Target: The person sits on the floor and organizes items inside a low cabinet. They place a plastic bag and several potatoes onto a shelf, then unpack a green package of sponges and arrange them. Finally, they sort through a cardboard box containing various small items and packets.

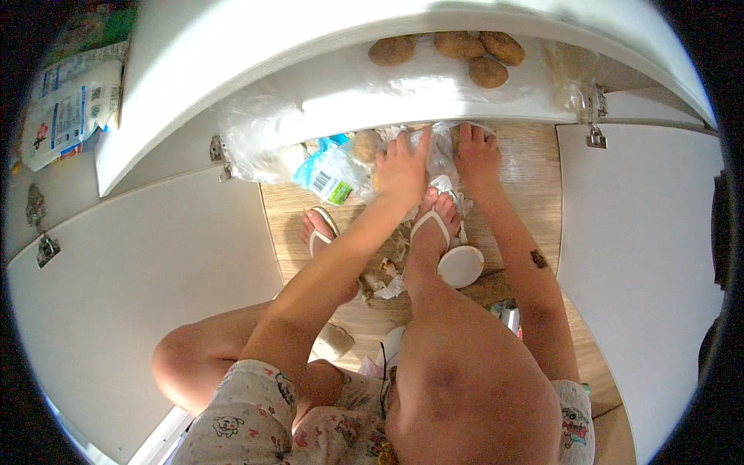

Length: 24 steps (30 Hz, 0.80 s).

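Just below the front edge of a white cabinet shelf, my left hand (pixel 402 168) rests spread on a clear plastic bag (pixel 439 145). My right hand (pixel 478 152) is at the bag's right side, its fingertips partly hidden against it; whether it grips the plastic is unclear. A round brown potato (pixel 365 145) lies left of my left hand. Beside it is a blue and clear plastic package (pixel 326 171) with a barcode and a green label. Several potatoes (pixel 391 51) sit further back on the shelf, which is lined with clear plastic.
Open white cabinet doors (pixel 145 250) stand on both sides. Between my sandalled feet (pixel 433 224) and around them, the wooden floor holds crumpled scraps (pixel 390 286) and a white round lid (pixel 461 267). A printed package (pixel 75 104) stands at upper left, by the white countertop edge (pixel 244 52).
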### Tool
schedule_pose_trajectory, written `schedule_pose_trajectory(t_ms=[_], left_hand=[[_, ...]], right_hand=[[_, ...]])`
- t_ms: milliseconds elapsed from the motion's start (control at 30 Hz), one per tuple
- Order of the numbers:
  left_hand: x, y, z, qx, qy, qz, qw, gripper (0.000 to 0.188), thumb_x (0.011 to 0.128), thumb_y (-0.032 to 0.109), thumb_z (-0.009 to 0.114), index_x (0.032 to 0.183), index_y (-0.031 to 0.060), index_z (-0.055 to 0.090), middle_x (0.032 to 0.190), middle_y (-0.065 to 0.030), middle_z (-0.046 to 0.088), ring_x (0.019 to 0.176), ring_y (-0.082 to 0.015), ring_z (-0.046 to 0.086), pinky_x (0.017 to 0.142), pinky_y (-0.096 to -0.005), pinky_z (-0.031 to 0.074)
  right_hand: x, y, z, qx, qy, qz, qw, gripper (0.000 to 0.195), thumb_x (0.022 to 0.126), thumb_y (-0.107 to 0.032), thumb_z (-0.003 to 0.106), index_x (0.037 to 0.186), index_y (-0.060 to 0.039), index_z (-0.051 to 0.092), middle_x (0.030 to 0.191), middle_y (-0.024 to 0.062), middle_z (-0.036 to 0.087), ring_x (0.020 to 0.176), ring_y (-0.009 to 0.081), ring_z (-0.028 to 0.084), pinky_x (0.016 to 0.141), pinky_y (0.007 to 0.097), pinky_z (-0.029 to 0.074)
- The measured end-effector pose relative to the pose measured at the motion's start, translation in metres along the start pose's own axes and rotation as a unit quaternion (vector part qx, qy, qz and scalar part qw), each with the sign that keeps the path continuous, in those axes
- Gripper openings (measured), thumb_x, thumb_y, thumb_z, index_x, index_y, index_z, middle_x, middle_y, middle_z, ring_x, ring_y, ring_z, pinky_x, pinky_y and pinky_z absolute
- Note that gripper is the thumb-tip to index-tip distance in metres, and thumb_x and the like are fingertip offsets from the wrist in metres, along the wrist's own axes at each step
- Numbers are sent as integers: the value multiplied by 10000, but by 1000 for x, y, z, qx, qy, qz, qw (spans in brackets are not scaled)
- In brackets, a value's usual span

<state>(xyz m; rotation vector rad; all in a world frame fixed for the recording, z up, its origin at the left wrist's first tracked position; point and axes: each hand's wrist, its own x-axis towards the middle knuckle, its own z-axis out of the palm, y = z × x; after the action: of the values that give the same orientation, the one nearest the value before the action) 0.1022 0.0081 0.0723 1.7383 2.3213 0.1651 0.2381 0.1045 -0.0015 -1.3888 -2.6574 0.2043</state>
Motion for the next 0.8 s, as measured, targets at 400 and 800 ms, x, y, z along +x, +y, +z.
schedule_pose_trajectory(t_ms=[400, 800], left_hand=[[5, 2, -16, -219, -77, -138, 963, 435, 755, 57, 587, 1189, 65, 568, 853, -225, 662, 827, -371, 655, 769, -493, 496], [-32, 18, -16, -268, 70, -79, 958, 333, 758, 95, 628, 1078, 11, 597, 1036, -234, 598, 945, -424, 567, 845, -511, 442]], right_hand=[[52, -10, -128, 348, 50, -23, 936, 641, 752, -232, 765, 1311, -93, 484, 1237, 176, 566, 1079, 354, 578, 914, 449, 476], [86, -53, -78, 83, 211, -128, 966, 383, 810, -68, 575, 1190, -117, 588, 1166, 152, 504, 1052, 364, 497, 872, 465, 439]])
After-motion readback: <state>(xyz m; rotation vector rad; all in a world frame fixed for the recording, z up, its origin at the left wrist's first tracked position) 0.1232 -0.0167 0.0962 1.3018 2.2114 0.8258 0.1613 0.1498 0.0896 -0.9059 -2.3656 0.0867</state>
